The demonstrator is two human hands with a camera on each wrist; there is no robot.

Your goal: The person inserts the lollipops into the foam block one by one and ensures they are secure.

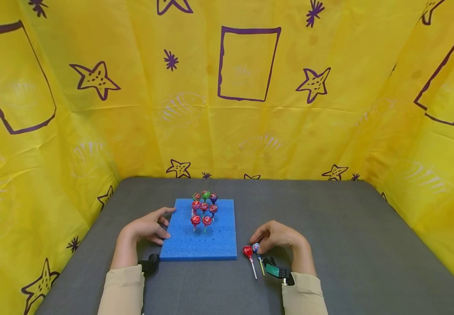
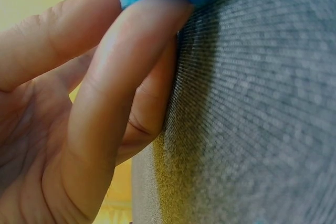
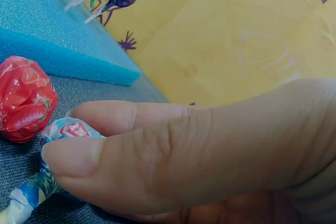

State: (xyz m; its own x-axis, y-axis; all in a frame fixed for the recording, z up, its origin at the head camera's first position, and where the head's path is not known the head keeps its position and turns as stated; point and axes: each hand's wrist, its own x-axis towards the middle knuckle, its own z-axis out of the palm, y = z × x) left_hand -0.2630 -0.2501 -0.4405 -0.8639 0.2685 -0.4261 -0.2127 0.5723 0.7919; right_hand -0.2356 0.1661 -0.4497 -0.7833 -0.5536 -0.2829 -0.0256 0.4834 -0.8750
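A blue foam board (image 1: 223, 244) lies on the grey table. Several wrapped lollipops (image 1: 204, 207) stand upright in it, with small holes in front of them. My left hand (image 1: 146, 229) rests against the board's left edge, touching it with thumb and index finger; in the left wrist view the thumb (image 2: 113, 85) presses the foam's side. Right of the board, my right hand (image 1: 279, 238) pinches the head of a blue-and-white lollipop (image 3: 73, 128) between thumb and fingers. Its yellow stick (image 1: 262, 267) points toward me. Just left of it lies a red lollipop (image 1: 248, 251) with a white stick.
The grey table (image 1: 368, 253) reaches back to a yellow cloth (image 1: 195, 135) printed with purple stars and frames, which hangs behind and on both sides. A black camera strap sits on each wrist.
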